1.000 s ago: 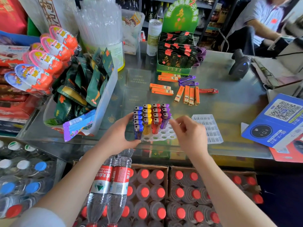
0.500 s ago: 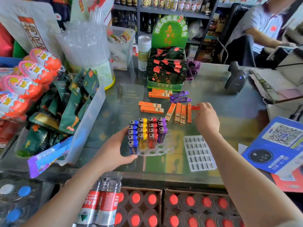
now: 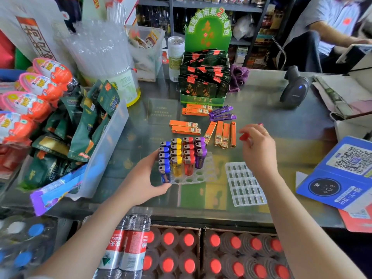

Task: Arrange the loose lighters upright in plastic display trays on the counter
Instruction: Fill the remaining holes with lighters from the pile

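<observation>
A clear round-holed display tray (image 3: 203, 177) sits on the glass counter, holding upright blue, yellow, red and purple lighters (image 3: 182, 155) in rows. My left hand (image 3: 141, 180) grips the tray's left side, against the blue lighters. My right hand (image 3: 258, 147) is raised right of the tray and pinches a red lighter (image 3: 244, 136). Loose orange lighters (image 3: 220, 134) and two purple lighters (image 3: 221, 114) lie flat behind the tray. A second tray (image 3: 244, 184) with rectangular slots lies empty at the right.
A green snack display box (image 3: 203, 85) stands behind the lighters. A bin of snack packets (image 3: 104, 137) crowds the left. A barcode scanner (image 3: 293, 87) and a blue QR sign (image 3: 342, 174) are at the right. Bottled water (image 3: 201, 250) is stacked below the counter edge.
My right hand reached from the tray to the loose lighters at the right, picked up the red one and now lifts it. My left hand kept its hold on the tray.
</observation>
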The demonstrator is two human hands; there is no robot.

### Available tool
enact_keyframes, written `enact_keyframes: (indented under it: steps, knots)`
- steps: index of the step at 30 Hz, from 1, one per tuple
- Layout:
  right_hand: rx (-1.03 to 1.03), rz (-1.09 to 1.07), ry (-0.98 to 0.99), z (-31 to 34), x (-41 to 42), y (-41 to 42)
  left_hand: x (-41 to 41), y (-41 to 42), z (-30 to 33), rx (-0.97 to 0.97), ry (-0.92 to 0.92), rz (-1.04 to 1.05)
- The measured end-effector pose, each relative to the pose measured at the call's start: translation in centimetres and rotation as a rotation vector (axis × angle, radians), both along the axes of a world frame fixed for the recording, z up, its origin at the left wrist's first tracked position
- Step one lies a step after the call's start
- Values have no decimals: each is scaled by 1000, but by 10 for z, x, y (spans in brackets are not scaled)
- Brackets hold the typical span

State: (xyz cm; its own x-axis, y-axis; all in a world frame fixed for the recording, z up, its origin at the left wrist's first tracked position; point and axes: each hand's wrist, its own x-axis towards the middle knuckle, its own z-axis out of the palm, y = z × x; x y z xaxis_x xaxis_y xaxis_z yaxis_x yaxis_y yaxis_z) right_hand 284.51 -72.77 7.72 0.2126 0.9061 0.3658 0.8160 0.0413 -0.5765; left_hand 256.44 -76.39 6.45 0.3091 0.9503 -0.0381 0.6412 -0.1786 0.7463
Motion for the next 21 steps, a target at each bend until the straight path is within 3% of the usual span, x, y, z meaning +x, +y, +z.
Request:
enact_keyframes:
  steps: [5, 14, 21]
  knots:
    - [14, 179, 264, 15, -40, -52, -3, -4, 0, 29, -22, -30]
    - [-120, 188, 304, -1, -85, -86, -24, -27, -18, 70, -12, 108]
    - [-171, 104, 757, -2, -92, -82, -6, -39, -15, 115, 40, 189]
